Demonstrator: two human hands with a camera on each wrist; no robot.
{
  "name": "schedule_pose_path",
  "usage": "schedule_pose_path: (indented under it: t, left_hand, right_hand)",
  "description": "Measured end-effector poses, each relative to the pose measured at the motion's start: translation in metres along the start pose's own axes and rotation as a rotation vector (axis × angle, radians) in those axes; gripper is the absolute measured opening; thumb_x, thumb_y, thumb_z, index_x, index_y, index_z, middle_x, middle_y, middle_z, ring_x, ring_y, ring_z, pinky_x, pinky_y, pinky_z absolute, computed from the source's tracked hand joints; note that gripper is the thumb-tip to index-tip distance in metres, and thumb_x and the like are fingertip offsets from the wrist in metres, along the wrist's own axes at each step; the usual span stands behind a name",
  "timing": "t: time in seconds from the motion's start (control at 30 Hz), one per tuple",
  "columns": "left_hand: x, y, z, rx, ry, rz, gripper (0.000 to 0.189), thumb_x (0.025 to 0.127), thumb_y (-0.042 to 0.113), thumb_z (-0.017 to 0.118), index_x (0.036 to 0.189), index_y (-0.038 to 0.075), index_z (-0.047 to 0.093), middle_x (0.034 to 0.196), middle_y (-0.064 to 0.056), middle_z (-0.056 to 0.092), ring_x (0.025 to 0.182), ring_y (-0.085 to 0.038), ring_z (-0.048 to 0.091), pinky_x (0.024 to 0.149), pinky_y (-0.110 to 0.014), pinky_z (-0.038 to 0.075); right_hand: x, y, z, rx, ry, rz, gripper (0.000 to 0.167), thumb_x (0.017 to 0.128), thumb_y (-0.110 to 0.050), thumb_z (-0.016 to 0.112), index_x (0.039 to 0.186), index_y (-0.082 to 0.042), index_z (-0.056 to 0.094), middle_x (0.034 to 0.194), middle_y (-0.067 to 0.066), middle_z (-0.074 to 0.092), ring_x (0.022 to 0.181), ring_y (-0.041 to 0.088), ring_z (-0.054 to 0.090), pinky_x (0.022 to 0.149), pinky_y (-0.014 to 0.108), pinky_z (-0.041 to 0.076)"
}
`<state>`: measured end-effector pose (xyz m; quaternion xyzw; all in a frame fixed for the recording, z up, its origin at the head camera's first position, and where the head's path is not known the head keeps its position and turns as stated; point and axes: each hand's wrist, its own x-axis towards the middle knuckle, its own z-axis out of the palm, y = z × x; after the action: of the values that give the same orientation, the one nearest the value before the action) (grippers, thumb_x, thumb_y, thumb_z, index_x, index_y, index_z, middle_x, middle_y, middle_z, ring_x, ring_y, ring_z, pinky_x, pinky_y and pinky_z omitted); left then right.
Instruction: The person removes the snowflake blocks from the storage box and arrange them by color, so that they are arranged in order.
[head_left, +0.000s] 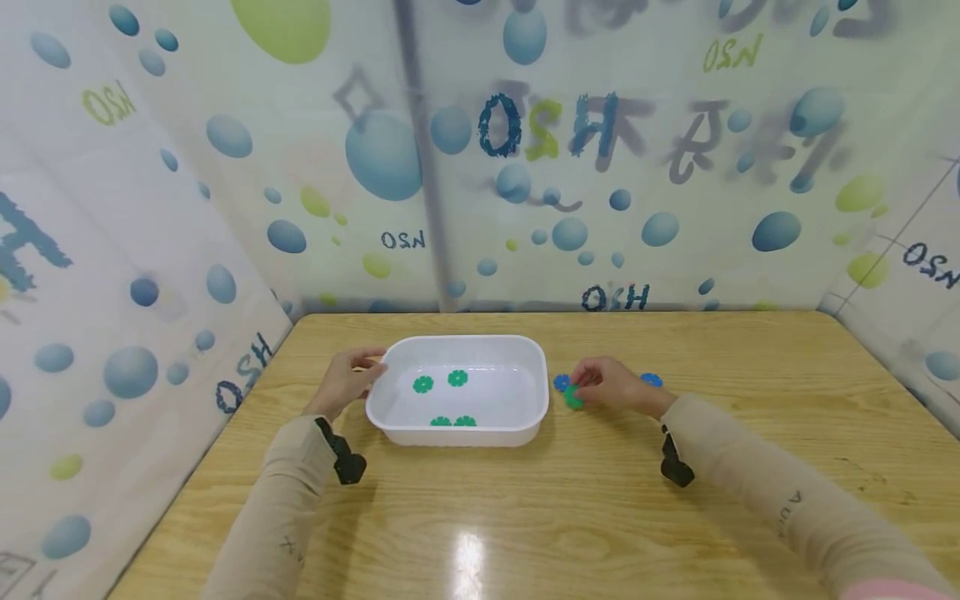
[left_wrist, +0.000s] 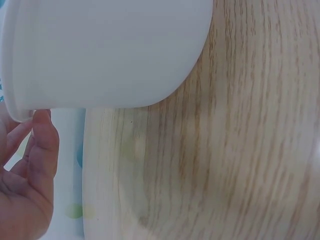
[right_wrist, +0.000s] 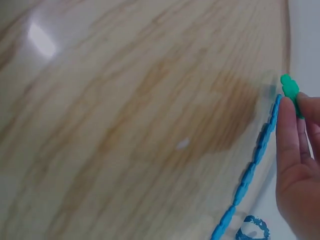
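A white plastic basin (head_left: 457, 436) sits on the table with several green snowflake discs (head_left: 423, 384) lying inside. At its left end my left hand (head_left: 347, 382) holds the rim between thumb and fingers; the thumb (left_wrist: 44, 132) shows under the lip in the left wrist view. To the right of the basin, my right hand (head_left: 611, 383) pinches another green snowflake disc (right_wrist: 290, 92) by its edge, standing on edge to the right wrist camera. Blue snowflake discs (right_wrist: 245, 180) lie in a row beside that hand, partly hidden behind it in the head view.
The wooden table (head_left: 480, 500) reaches back to a wall covering (head_left: 465, 208) printed with bubbles and letters. Black wrist devices (head_left: 347, 458) are strapped over both beige sleeves. Light glares off the tabletop near the front.
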<state>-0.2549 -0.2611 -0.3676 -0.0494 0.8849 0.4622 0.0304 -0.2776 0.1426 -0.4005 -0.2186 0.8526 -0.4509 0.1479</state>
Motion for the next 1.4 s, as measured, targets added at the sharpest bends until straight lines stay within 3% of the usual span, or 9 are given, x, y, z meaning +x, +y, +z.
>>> schedule_pose_path:
  t: [0.6,1.4]
  left_hand:
    - [0.000,0.000,0.000,-0.005,0.011,0.019,0.037,0.089,0.013,0.053,0.125,0.003,0.048,0.104,-0.017,0.050,0.079,-0.020,0.051,0.056,-0.025,0.048]
    - [-0.001,0.000,0.000,-0.004,0.008,0.010,0.037,0.089,0.013,0.053,0.125,0.004,0.048,0.106,-0.018,0.050,0.082,-0.021,0.051,0.058,-0.025,0.048]
  right_hand:
    - [0.004,-0.004,0.011,-0.226,0.014,-0.086,0.008,0.078,0.001,0.063,0.084,0.000,0.058,0.079,0.004,0.059,0.072,0.015,0.054,0.062,0.026,0.047]
    - [0.007,-0.002,0.011,-0.289,0.040,-0.079,0.011,0.076,-0.004,0.068,0.081,-0.002,0.058,0.075,0.002,0.057,0.069,0.013,0.052,0.061,0.025,0.046]
